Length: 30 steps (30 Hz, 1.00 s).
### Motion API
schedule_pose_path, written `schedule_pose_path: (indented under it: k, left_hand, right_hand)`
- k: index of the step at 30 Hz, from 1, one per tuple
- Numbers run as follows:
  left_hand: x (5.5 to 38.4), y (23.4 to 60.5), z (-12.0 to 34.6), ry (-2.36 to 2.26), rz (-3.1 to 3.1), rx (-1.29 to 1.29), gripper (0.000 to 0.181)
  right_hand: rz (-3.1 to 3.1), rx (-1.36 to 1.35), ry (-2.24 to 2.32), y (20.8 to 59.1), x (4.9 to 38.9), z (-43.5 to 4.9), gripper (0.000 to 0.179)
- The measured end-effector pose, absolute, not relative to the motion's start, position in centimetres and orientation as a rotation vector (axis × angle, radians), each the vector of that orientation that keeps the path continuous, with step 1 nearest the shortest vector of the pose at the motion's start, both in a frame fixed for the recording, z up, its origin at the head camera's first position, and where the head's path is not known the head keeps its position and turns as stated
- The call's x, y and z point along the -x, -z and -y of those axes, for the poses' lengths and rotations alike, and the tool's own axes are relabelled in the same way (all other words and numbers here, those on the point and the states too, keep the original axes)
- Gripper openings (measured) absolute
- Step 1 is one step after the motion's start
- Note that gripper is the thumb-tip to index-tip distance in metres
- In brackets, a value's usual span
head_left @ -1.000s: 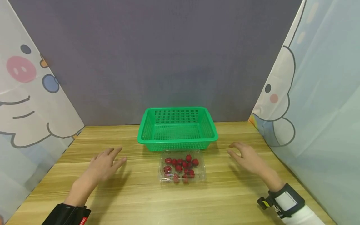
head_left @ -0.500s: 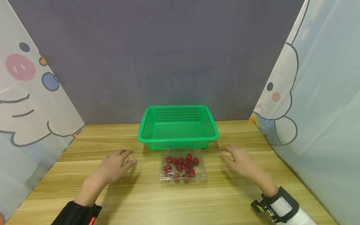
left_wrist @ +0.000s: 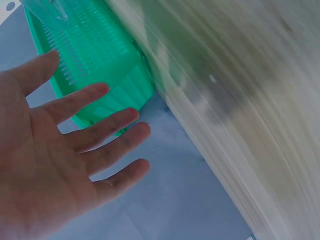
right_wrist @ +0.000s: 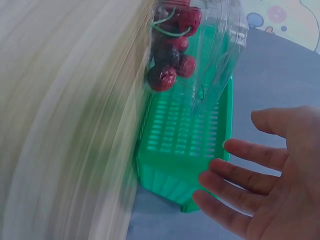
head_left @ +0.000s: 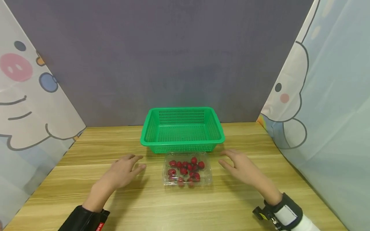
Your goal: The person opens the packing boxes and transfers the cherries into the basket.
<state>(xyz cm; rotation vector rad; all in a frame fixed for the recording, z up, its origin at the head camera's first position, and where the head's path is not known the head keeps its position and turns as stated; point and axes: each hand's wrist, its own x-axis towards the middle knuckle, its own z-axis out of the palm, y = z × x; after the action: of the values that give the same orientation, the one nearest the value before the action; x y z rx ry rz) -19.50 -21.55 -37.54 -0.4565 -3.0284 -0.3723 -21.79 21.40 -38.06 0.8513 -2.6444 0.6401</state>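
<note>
A clear plastic box (head_left: 205,175) lies on the table, with several red cherries (head_left: 183,171) inside; green stems show in the right wrist view. Right behind the box stands a green plastic basket (head_left: 182,147) with slotted walls and nothing in it. To the left of the box, my left hand (head_left: 122,171) hovers over the table, fingers spread and holding nothing. My right hand (head_left: 241,166) is on the other side, its fingers extended towards the box without touching it. Both palms look bare in the left wrist and right wrist views.
The light wooden table (head_left: 179,208) reaches back to a grey panel (head_left: 185,61). Cartoon-printed sheets stand at the left (head_left: 37,106) and right (head_left: 326,106) sides of the table.
Both hands have moved inwards, the left one rightwards and the right one leftwards, closer to the box. The box and basket have stayed in place.
</note>
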Motion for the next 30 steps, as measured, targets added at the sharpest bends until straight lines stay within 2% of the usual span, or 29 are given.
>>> schedule_pose_path:
  k: [19, 25, 30]
  left_hand:
    - [19.6, 36.6, 18.4, 0.518, 3.126, 0.581, 0.061]
    - [19.7, 36.8, 17.6, 0.515, 3.142, 0.619, 0.054]
    - [19.7, 36.9, 16.9, 0.565, 3.156, 0.653, 0.048]
  right_hand:
    - [2.653, -0.994, -0.526, 37.2, 21.0, -17.5, 0.040]
    - [2.697, -1.007, -0.502, 37.1, 21.0, -16.6, 0.047]
    - [2.717, -1.055, -0.504, 37.3, 21.2, -16.3, 0.060]
